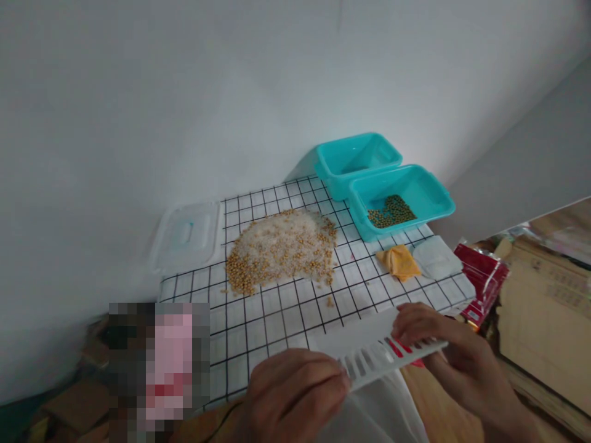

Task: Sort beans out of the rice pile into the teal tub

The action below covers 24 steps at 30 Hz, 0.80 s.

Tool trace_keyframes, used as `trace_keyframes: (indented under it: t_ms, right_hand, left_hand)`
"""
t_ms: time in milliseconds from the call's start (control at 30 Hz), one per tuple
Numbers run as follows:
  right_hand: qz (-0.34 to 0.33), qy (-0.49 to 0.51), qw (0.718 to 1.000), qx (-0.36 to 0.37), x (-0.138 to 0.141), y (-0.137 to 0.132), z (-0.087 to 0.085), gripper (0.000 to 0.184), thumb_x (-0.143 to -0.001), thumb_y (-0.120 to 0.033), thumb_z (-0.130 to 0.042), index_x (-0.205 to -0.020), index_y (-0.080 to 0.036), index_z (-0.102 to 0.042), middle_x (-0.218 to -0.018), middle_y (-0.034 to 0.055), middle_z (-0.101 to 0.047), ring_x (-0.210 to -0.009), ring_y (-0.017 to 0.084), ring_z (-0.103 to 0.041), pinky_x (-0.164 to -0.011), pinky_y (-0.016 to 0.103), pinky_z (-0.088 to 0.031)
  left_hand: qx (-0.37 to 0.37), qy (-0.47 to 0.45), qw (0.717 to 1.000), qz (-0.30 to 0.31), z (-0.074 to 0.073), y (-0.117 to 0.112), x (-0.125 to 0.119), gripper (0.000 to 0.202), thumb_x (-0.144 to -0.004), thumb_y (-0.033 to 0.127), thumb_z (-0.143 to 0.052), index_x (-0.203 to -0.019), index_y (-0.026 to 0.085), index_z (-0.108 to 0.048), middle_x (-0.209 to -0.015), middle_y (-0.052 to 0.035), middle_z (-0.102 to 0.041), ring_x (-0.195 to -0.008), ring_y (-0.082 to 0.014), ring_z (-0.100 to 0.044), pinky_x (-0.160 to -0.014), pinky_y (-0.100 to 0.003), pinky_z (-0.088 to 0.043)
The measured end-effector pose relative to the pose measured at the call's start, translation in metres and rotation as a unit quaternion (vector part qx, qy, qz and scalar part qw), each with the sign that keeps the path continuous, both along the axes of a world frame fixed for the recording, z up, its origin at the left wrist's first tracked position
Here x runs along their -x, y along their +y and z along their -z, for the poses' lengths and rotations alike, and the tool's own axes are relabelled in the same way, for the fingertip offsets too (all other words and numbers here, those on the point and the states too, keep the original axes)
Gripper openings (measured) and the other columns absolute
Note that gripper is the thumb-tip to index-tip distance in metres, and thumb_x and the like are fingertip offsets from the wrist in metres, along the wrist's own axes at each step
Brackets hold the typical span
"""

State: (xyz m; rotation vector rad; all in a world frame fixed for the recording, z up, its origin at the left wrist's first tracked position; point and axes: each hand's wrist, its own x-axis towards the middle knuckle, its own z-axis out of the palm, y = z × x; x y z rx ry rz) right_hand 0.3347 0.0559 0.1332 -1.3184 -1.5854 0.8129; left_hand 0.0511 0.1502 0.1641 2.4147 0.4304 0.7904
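Observation:
My left hand (pixel 295 391) and my right hand (pixel 455 351) are both closed on opposite ends of a white slotted plastic piece (pixel 369 360), held at the table's near edge. Its slots face me, and something red shows through them near my right hand. Beyond it, a pile of white rice-like grains mixed with yellow beans (pixel 286 246) is spread on the checked tabletop (pixel 277 320). Neither hand touches the pile. Some greenish beans (pixel 392 212) lie in the front turquoise bin (pixel 364 227).
A second turquoise bin (pixel 339 178) stands behind the first, near the wall. At the left back lies a clear plastic lid (pixel 187 240). On the right are a folded yellow cloth (pixel 401 263) and a translucent white item (pixel 436 257). Past the table edge sit a red packet (pixel 480 283) and cardboard (pixel 545 307).

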Motion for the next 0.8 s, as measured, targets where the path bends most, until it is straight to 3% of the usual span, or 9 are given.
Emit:
trace_keyframes:
  t_ms: [133,233,433,633,733,800]
  right_hand:
    - [0.018,0.023,0.998,0.049,-0.004,0.036,0.007,0.012,-0.089,-0.012,-0.058,-0.091,-0.024,-0.06,-0.094,0.0019,-0.067,-0.094,0.019,-0.063,-0.088,0.036,-0.05]
    - [0.044,0.021,0.997,0.06,-0.009,0.053,0.014,0.007,-0.09,-0.016,-0.058,-0.088,-0.023,-0.058,-0.09,0.0016,-0.065,-0.088,0.018,-0.062,-0.081,0.033,-0.049]
    - [0.054,0.072,0.996,0.021,-0.013,0.061,0.023,0.007,-0.092,-0.019,-0.059,-0.085,-0.023,-0.057,-0.089,0.0023,-0.063,-0.088,0.018,-0.061,-0.081,0.033,-0.048]
    - [0.103,0.074,0.992,-0.023,-0.007,0.051,0.012,0.009,-0.089,-0.014,-0.061,-0.088,-0.023,-0.058,-0.09,0.0015,-0.062,-0.093,0.018,-0.061,-0.091,0.036,-0.048]
    - [0.138,0.056,0.989,-0.016,-0.009,0.034,0.004,0.016,-0.089,-0.013,-0.06,-0.1,-0.025,-0.061,-0.109,0.0044,-0.066,-0.11,0.021,-0.062,-0.101,0.04,-0.047]
    - [0.152,0.011,0.988,0.022,-0.01,0.02,0.001,0.026,-0.089,-0.016,-0.062,-0.112,-0.027,-0.063,-0.121,0.0054,-0.067,-0.114,0.021,-0.063,-0.096,0.035,-0.051]
  left_hand:
    - [0.019,-0.02,0.998,-0.049,0.03,-0.015,-0.013,0.031,-0.077,0.003,-0.074,-0.103,0.017,-0.066,-0.091,-0.0021,-0.077,-0.081,-0.0142,-0.071,-0.074,-0.028,-0.059]
    - [0.048,-0.035,0.995,-0.082,0.042,-0.015,-0.027,0.029,-0.079,0.006,-0.075,-0.102,0.019,-0.065,-0.092,-0.0018,-0.077,-0.08,-0.0143,-0.071,-0.072,-0.029,-0.058]
    - [0.063,-0.061,0.992,-0.096,0.045,-0.018,-0.037,0.028,-0.079,0.008,-0.075,-0.103,0.019,-0.064,-0.092,-0.0024,-0.075,-0.081,-0.0144,-0.07,-0.071,-0.028,-0.058]
    - [0.07,-0.03,0.993,-0.088,0.052,-0.015,-0.031,0.025,-0.082,0.007,-0.071,-0.103,0.018,-0.064,-0.095,-0.0035,-0.075,-0.087,-0.0148,-0.069,-0.077,-0.029,-0.059]
    - [0.053,-0.054,0.992,-0.103,0.043,0.0,-0.029,0.028,-0.082,0.004,-0.071,-0.105,0.018,-0.065,-0.097,-0.0033,-0.075,-0.09,-0.0134,-0.069,-0.08,-0.027,-0.058]
    - [0.03,-0.08,0.99,-0.116,0.031,0.014,-0.029,0.03,-0.082,0.003,-0.071,-0.108,0.017,-0.066,-0.099,-0.0035,-0.075,-0.094,-0.0122,-0.069,-0.084,-0.025,-0.058]
